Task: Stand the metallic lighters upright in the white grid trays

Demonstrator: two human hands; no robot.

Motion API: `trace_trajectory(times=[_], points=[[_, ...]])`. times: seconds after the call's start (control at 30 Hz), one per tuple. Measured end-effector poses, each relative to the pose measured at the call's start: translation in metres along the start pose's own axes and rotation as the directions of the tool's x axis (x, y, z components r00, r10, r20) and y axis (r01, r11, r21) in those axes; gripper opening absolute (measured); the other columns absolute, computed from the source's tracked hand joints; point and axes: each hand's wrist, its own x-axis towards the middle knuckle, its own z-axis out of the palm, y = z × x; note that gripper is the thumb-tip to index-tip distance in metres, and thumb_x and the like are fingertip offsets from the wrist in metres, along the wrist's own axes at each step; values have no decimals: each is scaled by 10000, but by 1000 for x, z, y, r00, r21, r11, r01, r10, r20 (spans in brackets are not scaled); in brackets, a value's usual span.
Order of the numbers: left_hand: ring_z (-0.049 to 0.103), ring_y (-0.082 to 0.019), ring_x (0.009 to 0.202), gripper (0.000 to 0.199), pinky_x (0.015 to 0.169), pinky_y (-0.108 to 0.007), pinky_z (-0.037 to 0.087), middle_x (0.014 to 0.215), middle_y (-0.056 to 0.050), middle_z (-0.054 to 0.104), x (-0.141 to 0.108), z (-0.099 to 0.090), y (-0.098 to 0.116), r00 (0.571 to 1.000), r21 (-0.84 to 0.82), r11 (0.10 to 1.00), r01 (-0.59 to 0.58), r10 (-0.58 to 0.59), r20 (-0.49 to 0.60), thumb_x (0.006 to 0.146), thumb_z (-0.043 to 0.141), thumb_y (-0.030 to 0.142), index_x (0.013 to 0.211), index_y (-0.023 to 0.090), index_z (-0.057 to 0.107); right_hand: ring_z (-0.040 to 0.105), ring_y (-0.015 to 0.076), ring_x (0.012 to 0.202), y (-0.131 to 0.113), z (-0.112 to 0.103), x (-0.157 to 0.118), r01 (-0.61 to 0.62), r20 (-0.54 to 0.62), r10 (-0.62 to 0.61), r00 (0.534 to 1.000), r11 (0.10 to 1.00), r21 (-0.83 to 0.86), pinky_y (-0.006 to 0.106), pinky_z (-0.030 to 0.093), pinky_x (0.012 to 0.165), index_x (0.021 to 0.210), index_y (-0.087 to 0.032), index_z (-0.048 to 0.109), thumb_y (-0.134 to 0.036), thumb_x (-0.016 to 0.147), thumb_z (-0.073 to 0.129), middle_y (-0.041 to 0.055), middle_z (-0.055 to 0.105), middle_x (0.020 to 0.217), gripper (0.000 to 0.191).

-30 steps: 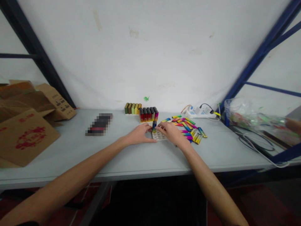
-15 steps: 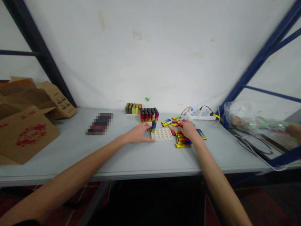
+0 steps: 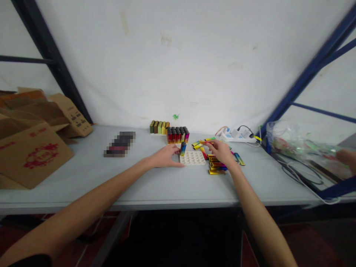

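A white tray with rows of round holes lies on the table. A blue and gold lighter stands upright at its back left corner. My left hand is curved round the tray's left side, thumb at the front corner and fingers beside the upright lighter. In my right hand, a red and yellow lighter is pinched between thumb and fingers, above the tray's back right. Under and beside that hand lie a pile of gold lighters and more colourful lighters.
Behind the tray stand a block of red lighters with black tops and a block of green and yellow ones. A power strip lies at the back right, cardboard boxes at the left. Another person's hand shows at the right edge.
My right hand has lifted a red and yellow lighter from the pile and moved it up and left towards the tray. My left hand stays by the tray.
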Motion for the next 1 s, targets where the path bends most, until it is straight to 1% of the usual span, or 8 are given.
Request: trace_trajectory(times=[0.17,0.27,0.43,0.53,0.7,0.8,0.87,1.0], points=[[660,-310,1075,652,970,-380,517,1165,-124,684,0,-1,0,1000,13,1000,-2,2,16,778,793,684,1153,160,695,632,190,677,-13,-1,-2,45,-47,-33,998,958,282,301,465,649,939,-144,780,-666,850,708,49,714,744,534],[656,-308,1079,643,980,-387,512,1178,-126,687,-1,0,0,1000,3,1000,-10,10,6,783,796,676,1159,164,700,671,214,837,-22,-1,-3,51,-67,-23,997,892,450,320,523,766,890,-161,746,-665,818,746,72,742,872,510],[656,-311,1083,677,983,-394,510,1170,-128,690,-1,1,-2,1000,5,1000,-15,15,1,781,788,694,1172,149,701,730,226,1022,-39,3,-8,-57,72,5,997,666,743,376,570,935,922,-208,625,-640,838,764,91,779,1072,461],[655,-313,1098,677,994,-390,510,1182,-126,685,-1,0,-2,1000,20,1000,-9,8,14,785,791,684,1183,144,695,753,209,907,-46,5,-11,-106,148,-28,989,568,816,369,596,877,922,-222,588,-610,853,776,62,789,956,436],[649,-300,1138,604,1021,-374,505,1214,-106,681,-1,-1,0,999,-9,999,-33,33,14,813,786,645,1184,178,691,721,179,805,-52,8,-12,-78,120,-35,992,582,810,268,588,687,878,-218,611,-587,868,772,7,698,814,403],[660,-299,1115,607,1007,-377,515,1191,-105,686,-1,-1,0,999,-24,999,-34,34,4,798,805,631,1180,176,685,633,134,606,-55,9,-13,-53,106,-57,993,577,815,230,515,507,902,-240,587,-628,901,710,-41,598,726,407],[663,-302,1105,612,1000,-385,520,1183,-106,689,-1,-1,0,1000,-23,999,-30,30,-3,791,812,632,1176,175,683,474,94,445,-58,11,-14,-62,119,-60,991,578,814,202,365,385,963,-259,567,-649,929,659,-74,538,660,402],[663,-304,1100,608,993,-390,522,1181,-109,687,-1,0,-1,999,-7,999,-32,32,4,797,806,633,1168,166,688,236,73,411,-61,16,-12,-125,146,6,989,553,824,192,165,386,909,-257,533,-709,905,636,-112,327,571,464]])
